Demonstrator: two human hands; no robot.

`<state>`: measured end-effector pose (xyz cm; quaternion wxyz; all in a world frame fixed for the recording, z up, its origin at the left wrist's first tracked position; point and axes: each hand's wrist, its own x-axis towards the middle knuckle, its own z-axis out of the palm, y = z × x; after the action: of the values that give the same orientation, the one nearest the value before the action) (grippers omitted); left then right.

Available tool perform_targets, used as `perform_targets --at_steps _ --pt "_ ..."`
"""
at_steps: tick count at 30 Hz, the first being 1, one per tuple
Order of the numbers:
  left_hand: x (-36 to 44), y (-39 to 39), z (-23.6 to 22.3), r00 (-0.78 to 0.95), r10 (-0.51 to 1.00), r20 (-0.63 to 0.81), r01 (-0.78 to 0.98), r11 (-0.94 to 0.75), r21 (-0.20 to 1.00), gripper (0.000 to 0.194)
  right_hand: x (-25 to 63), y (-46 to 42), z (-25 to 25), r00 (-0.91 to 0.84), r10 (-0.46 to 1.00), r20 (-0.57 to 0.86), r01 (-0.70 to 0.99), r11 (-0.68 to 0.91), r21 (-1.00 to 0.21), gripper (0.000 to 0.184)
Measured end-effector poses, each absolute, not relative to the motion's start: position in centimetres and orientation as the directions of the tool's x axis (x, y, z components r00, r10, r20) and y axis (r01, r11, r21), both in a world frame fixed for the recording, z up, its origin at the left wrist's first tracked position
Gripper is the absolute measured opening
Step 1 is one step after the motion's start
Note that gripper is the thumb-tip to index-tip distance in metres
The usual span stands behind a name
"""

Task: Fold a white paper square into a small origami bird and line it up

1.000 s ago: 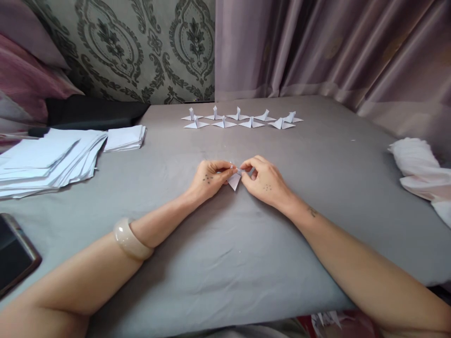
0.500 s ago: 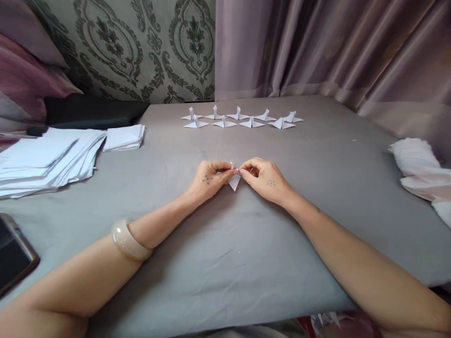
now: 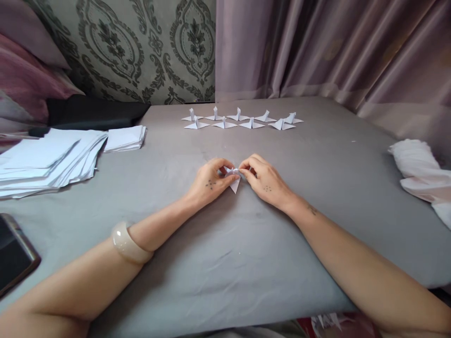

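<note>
A small folded white paper piece [image 3: 234, 184] is held between my two hands over the middle of the cloth-covered table. My left hand [image 3: 212, 180] pinches its left side, thumb in front and index finger behind. From the right, my right hand [image 3: 262, 180] pinches the paper's upper right tip between thumb and index finger. One pointed corner hangs down below my left thumb. The upper folds are partly hidden by my fingers. Beyond my hands, several folded paper cranes [image 3: 252, 123] with spread wings stand in two rows.
Stacks of white paper [image 3: 52, 157] lie at the left, with a smaller stack of squares [image 3: 126, 138] beside them. A phone [image 3: 16, 253] rests at the left edge. Crumpled white cloth [image 3: 419, 169] sits at the right. Curtains [image 3: 317, 47] hang behind the grey tabletop [image 3: 197, 281].
My left index finger has lifted and bent away from the thumb, showing more of the paper. My right hand has shifted slightly, still at the paper's upper right.
</note>
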<state>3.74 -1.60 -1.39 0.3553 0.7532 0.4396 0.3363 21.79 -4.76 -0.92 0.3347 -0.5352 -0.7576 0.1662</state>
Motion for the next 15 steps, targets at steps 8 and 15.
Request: perform_targets --at_steps 8,15 --pt "3.11 -1.32 -1.36 0.32 0.904 0.283 0.712 -0.426 0.558 0.012 21.49 -5.02 -0.98 -0.082 0.905 0.418 0.691 0.354 -0.63 0.015" --pt "2.65 -1.5 -1.2 0.318 0.896 0.31 0.755 -0.437 0.489 0.036 21.42 -5.27 -1.14 -0.069 0.911 0.406 0.706 0.333 -0.626 0.016"
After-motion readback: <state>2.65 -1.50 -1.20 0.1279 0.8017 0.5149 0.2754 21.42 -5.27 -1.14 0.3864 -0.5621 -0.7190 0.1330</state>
